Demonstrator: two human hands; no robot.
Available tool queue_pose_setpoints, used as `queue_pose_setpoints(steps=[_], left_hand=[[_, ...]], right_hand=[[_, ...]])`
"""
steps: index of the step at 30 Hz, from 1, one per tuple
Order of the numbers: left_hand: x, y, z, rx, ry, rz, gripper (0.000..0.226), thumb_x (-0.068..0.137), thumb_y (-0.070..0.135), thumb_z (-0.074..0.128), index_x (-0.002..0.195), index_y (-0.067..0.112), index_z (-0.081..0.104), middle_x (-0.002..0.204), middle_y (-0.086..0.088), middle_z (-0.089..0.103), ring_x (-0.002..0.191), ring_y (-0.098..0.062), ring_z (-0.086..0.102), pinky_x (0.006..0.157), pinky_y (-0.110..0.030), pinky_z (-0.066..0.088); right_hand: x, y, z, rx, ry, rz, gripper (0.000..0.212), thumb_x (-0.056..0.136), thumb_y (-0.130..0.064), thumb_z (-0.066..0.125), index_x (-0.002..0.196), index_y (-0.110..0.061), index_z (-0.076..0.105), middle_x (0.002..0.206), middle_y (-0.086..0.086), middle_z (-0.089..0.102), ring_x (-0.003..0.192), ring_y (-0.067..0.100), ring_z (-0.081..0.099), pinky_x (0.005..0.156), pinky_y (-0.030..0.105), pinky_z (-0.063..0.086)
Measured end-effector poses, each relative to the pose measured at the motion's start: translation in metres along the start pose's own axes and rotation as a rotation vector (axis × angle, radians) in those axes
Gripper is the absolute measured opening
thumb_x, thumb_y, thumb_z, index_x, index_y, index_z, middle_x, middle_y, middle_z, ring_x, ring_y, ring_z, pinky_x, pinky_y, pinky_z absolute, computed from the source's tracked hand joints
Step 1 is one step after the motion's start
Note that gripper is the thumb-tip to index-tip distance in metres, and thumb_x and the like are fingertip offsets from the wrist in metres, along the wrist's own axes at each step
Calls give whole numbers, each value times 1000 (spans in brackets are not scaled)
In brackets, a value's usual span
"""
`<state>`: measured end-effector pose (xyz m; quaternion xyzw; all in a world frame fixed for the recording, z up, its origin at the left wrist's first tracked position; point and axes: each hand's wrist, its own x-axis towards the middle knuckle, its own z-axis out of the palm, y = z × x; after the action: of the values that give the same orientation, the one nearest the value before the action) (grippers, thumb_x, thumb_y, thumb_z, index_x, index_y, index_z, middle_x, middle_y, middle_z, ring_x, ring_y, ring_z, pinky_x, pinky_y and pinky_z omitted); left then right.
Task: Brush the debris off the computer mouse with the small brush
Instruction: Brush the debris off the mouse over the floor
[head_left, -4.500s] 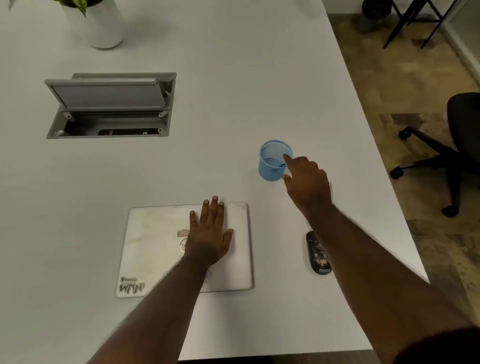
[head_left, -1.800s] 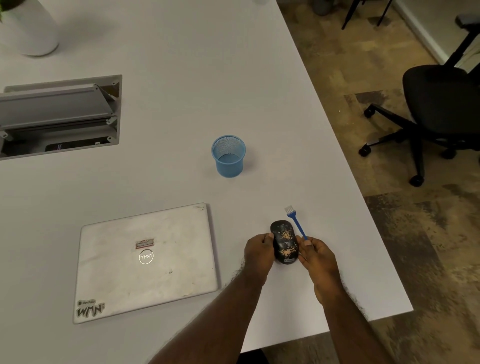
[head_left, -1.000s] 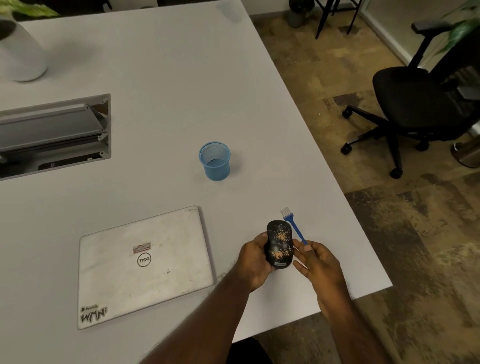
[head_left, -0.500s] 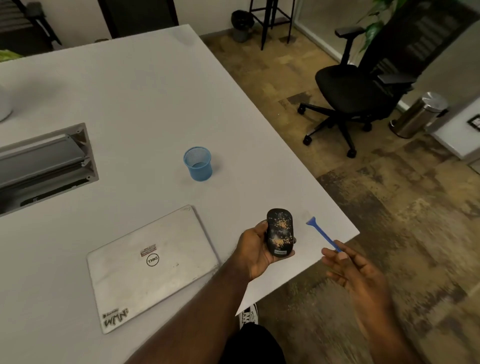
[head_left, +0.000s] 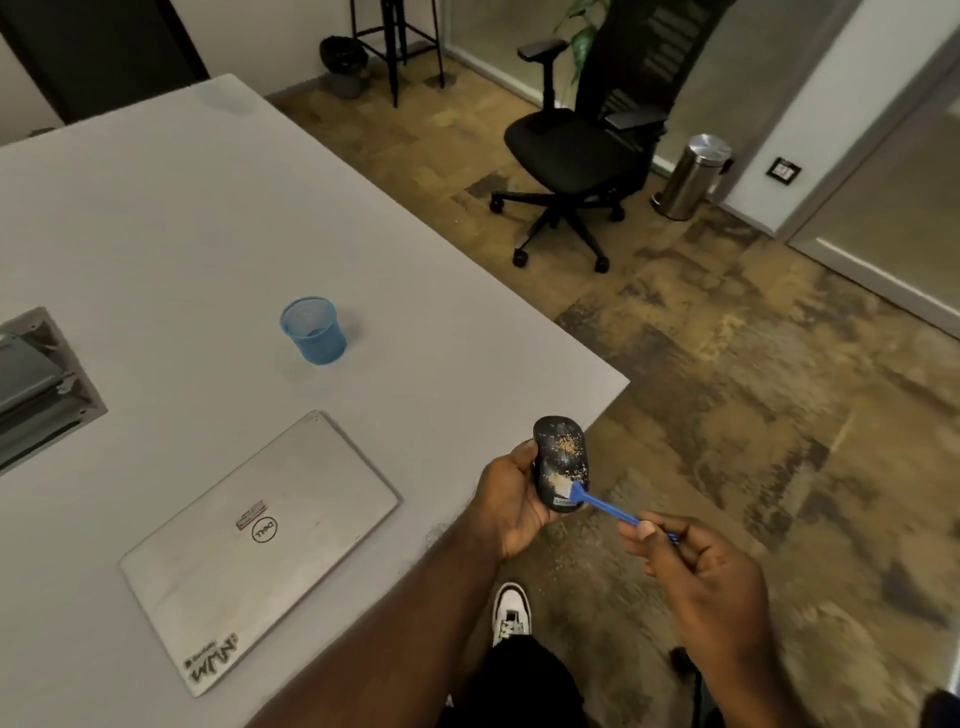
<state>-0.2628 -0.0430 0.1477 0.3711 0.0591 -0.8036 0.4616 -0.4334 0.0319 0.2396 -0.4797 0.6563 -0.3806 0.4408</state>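
My left hand (head_left: 511, 501) grips a black computer mouse (head_left: 560, 457) from its left side and holds it up past the table's near right edge, over the floor. Orange specks of debris are scattered across the mouse's top. My right hand (head_left: 698, 569) pinches the handle of a small blue brush (head_left: 605, 508). The brush's pale bristles touch the lower right part of the mouse.
A white table (head_left: 218, 218) carries a blue mesh cup (head_left: 314, 331), a closed silver laptop (head_left: 260, 545) and an open cable hatch (head_left: 36, 384) at the left. A black office chair (head_left: 582, 150) and a steel bin (head_left: 693, 176) stand on the floor beyond.
My right hand took the brush from the blue cup and my left hand lifted the mouse off the table. In the last half second the brush swung in and its bristles met the mouse.
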Motion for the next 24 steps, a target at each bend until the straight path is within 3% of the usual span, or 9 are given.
queue_pose_setpoints(steps=[2, 5, 7, 9, 13, 15, 18, 20, 24], left_hand=[[3, -12, 6, 15, 9, -12, 50, 99, 30, 35, 136, -2, 47, 138, -26, 51, 121, -39, 53, 95, -51, 49], [6, -24, 20, 37, 16, -10, 48, 101, 29, 32, 135, -1, 48, 136, -25, 54, 117, -37, 56, 94, -50, 49], [9, -28, 31, 43, 17, -14, 48, 101, 29, 32, 135, -1, 48, 136, -25, 54, 115, -37, 57, 93, -51, 50], [14, -32, 43, 50, 19, -17, 47, 101, 27, 32, 134, -1, 48, 135, -25, 54, 112, -36, 58, 90, -51, 50], [24, -40, 66, 47, 30, -19, 42, 101, 25, 32, 127, 0, 54, 127, -23, 59, 108, -37, 58, 89, -53, 47], [31, -43, 75, 44, 40, -14, 40, 100, 25, 33, 125, 2, 55, 123, -22, 61, 105, -37, 60, 86, -54, 49], [40, -47, 87, 12, 56, 3, 42, 100, 24, 34, 131, 2, 51, 124, -23, 60, 103, -37, 61, 80, -53, 53], [44, -50, 93, 5, 64, 26, 40, 100, 23, 33, 130, 2, 50, 120, -22, 62, 103, -35, 61, 83, -53, 52], [54, -57, 103, 14, 91, 44, 43, 101, 24, 34, 134, 1, 49, 124, -22, 60, 106, -35, 60, 88, -53, 48]], right_hand=[[-7, 0, -5, -41, 10, -39, 13, 87, -11, 66, 88, -23, 72, 74, -10, 77, 72, 13, 74, 64, 23, 57], [-9, 0, -15, -138, 29, -127, 17, 88, -14, 66, 91, -29, 73, 68, -4, 75, 46, 29, 62, 39, 33, 45], [-6, 3, -24, -190, 64, -150, 19, 87, -16, 67, 91, -33, 72, 63, 1, 74, 30, 10, 42, 33, 22, 32], [1, 3, -34, -243, 103, -152, 16, 87, -18, 67, 92, -31, 74, 58, 1, 71, 30, 4, 37, 34, 18, 27], [15, 11, -60, -309, 188, -113, 15, 85, -31, 63, 93, -31, 76, 61, -5, 72, 47, 12, 64, 39, 32, 48], [24, 14, -74, -323, 212, -91, 15, 84, -33, 62, 90, -36, 75, 60, -13, 71, 45, 11, 62, 39, 32, 48], [37, 15, -96, -351, 228, -91, 13, 85, -28, 64, 89, -34, 75, 64, -25, 69, 37, 5, 54, 34, 25, 43], [44, 13, -107, -304, 224, -102, 15, 86, -18, 68, 91, -30, 76, 72, -29, 70, 40, 0, 55, 36, 13, 38], [54, 10, -115, -241, 125, -183, 17, 85, -10, 69, 96, -21, 77, 65, -15, 73, 40, -6, 54, 40, 4, 33]])
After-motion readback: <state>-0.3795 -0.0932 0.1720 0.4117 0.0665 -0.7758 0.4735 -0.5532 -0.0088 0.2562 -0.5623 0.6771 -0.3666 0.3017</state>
